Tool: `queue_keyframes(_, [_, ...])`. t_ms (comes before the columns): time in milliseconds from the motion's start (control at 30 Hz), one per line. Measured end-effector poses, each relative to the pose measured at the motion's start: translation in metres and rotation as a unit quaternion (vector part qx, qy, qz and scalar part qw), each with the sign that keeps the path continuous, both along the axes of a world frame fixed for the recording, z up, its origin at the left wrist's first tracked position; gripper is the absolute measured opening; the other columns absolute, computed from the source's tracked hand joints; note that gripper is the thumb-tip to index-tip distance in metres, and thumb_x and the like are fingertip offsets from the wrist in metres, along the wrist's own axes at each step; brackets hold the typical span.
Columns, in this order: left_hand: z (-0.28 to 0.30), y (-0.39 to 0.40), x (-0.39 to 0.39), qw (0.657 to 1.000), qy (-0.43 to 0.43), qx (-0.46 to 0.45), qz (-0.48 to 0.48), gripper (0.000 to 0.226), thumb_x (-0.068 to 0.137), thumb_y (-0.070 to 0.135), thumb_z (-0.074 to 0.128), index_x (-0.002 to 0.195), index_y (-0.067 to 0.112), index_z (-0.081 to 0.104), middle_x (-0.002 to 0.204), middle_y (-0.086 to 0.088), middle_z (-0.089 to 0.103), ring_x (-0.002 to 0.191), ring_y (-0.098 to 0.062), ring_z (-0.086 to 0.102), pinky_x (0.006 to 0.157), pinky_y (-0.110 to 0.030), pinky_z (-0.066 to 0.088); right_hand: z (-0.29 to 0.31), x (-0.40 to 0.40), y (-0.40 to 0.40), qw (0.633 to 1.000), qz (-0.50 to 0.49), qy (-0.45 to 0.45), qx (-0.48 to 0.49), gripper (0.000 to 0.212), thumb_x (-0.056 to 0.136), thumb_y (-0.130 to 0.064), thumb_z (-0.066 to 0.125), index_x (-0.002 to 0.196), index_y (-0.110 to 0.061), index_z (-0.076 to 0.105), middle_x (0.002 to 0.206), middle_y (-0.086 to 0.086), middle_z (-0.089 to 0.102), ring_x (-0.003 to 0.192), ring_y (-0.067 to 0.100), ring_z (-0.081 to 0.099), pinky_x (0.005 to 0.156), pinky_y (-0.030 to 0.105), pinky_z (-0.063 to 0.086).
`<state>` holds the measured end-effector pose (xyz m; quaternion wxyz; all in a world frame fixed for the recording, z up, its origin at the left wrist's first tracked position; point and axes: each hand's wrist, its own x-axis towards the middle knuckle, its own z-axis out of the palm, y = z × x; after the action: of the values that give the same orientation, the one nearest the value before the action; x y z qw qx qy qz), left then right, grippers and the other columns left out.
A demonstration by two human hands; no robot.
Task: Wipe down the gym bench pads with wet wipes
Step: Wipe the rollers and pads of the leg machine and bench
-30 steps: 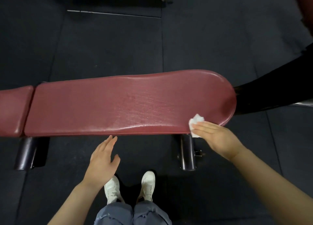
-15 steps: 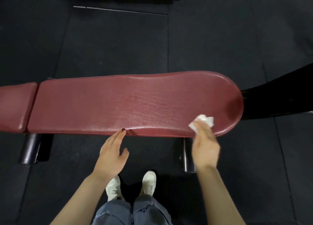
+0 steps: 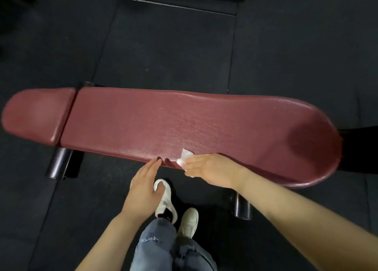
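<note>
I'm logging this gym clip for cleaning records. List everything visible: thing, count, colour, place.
long bench pad: 1, dark red, centre
short bench pad: 1, dark red, left end
wet wipe: 1, white, near edge of long pad
bench legs: 2, black, under the pads
floor mats: several, black, all around
shoes: 2, white, on floor
jeans: 1, blue, bottom
left hand: fingers straight, at pad edge
right hand: holds wipe

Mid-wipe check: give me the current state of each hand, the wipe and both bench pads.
right hand: holds the wipe against the long pad's near edge
left hand: fingers straight, fingertips at the near edge, holding nothing
wet wipe: crumpled, on the pad edge
long pad: flat, sheen mid-surface
short pad: flat, untouched by either hand
</note>
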<state>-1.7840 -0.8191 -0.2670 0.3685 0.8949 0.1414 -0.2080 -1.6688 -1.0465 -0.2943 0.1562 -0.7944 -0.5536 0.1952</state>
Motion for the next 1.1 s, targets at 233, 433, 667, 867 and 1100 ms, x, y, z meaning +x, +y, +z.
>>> queue_keyframes(233, [-0.010,0.011,0.021,0.999,-0.009,-0.016,-0.036,0.066,0.095,0.015,0.055,0.152,0.034,0.026,0.156,0.022,0.017,0.144,0.001,0.013,0.122,-0.032,0.014,0.029,0.082,0.036,0.982,0.141,-0.082,-0.099,0.028,0.095,-0.020,0.051,0.119,-0.018,0.066,0.120,0.001,0.066,0.109,0.024,0.063,0.093,0.044,0.054])
queue_keyframes(433, [-0.016,0.025,0.047,0.995,-0.017,-0.012,-0.102,0.067,0.098,0.021,0.049,0.154,0.035,0.016,0.160,0.021,0.010,0.148,-0.001,0.007,0.123,-0.032,0.008,0.023,0.171,0.077,0.965,-0.214,-0.077,-0.131,0.020,0.086,-0.029,0.046,0.090,-0.023,0.064,0.112,-0.007,0.063,0.108,0.021,0.059,0.098,0.027,0.038])
queue_keyframes(667, [-0.020,0.041,0.070,0.992,-0.007,-0.010,-0.127,0.067,0.096,0.022,0.049,0.155,0.031,0.018,0.161,0.015,0.015,0.149,-0.007,0.012,0.123,-0.038,0.012,-0.005,0.022,0.055,0.999,0.025,0.025,-0.037,0.021,0.099,-0.033,0.050,0.109,-0.021,0.063,0.104,-0.005,0.068,0.098,0.015,0.063,0.085,0.039,0.053])
queue_keyframes(867, [-0.019,0.048,0.064,0.994,-0.007,0.003,-0.110,0.064,0.097,0.023,0.051,0.154,0.029,0.024,0.161,0.012,0.021,0.149,-0.007,0.016,0.123,-0.040,0.015,-0.002,0.086,0.058,0.994,0.076,0.072,-0.035,0.033,0.099,-0.034,0.038,0.122,-0.030,0.061,0.126,-0.007,0.062,0.117,0.016,0.058,0.101,0.034,0.048])
queue_keyframes(1100, [-0.017,0.032,0.053,0.997,0.005,0.002,-0.071,0.065,0.096,0.020,0.053,0.153,0.031,0.024,0.161,0.014,0.018,0.149,-0.007,0.014,0.123,-0.035,0.011,0.009,0.155,0.032,0.927,-0.369,-0.001,-0.064,0.013,0.086,-0.028,0.052,0.086,-0.020,0.062,0.085,-0.008,0.061,0.081,0.017,0.059,0.083,0.039,0.051])
